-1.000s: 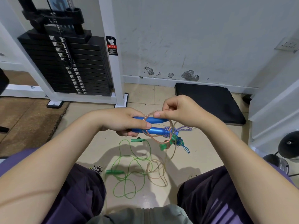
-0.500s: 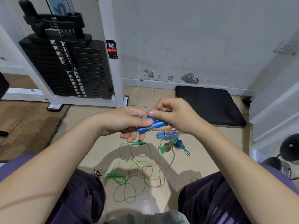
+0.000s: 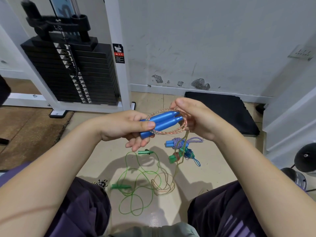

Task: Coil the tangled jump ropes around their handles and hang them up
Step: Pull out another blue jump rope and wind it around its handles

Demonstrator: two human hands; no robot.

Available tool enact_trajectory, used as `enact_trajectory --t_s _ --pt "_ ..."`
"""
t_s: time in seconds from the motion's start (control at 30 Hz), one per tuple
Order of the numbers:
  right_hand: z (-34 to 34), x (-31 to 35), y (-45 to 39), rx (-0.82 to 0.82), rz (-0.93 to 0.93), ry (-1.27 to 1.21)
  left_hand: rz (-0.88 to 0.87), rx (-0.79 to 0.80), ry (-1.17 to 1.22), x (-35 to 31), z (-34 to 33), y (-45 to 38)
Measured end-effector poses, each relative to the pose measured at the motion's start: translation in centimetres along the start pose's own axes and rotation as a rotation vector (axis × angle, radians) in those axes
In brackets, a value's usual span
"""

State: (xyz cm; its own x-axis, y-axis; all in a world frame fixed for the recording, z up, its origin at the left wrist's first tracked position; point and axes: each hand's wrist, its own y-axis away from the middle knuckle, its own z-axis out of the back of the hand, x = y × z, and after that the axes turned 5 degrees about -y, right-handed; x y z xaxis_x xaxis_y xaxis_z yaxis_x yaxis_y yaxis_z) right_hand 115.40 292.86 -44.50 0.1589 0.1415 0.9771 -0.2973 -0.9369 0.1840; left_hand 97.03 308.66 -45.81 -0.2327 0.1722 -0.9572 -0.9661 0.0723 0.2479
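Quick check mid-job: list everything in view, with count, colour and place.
Blue handles: two, blue, in left hand.
Pink rope: one, pinkish, looped round the handles, trailing to floor.
Green rope: one, green, loose on floor.
Coiled ropes: a small cluster, count unclear, blue and green handles, floor.
Weight stack: one, black, far left.
Black mat: one, by wall.
Hands: left gripping handles; right guiding rope.

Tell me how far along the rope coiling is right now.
Done, apparently: two small bundles on the floor, a blue-handled bundle and a green-handled bundle, already wound. In hand: the left hand grips the blue handles while the right hand loops the orange rope around them; much of it trails on the floor. Left: the loose green rope, and hanging everything.
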Motion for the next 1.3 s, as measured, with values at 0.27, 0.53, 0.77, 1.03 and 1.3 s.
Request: enact_trajectory --t_s 0.27,0.53,0.77,1.03,1.3 --pt "0.0 -1.3 -0.6 -0.032 0.024 0.04 0.116 0.048 -0.124 0.3 -0.2 -0.2" --pt "-0.3 -2.0 -1.0 -0.006 0.036 -0.039 0.01 -0.168 -0.024 0.3 0.4 -0.1" --pt "-1.9 -2.5 -1.1 0.066 0.042 0.061 -0.048 -0.46 0.085 0.1 -0.4 -1.4" --pt "-3.6 -3.0 -1.0 0.016 -0.045 0.252 -0.099 -0.507 0.006 0.0 -0.9 -1.6" --pt "-4.4 -2.6 -0.7 0.023 0.046 0.663 0.116 -0.703 -0.241 0.8 -0.3 -1.9"
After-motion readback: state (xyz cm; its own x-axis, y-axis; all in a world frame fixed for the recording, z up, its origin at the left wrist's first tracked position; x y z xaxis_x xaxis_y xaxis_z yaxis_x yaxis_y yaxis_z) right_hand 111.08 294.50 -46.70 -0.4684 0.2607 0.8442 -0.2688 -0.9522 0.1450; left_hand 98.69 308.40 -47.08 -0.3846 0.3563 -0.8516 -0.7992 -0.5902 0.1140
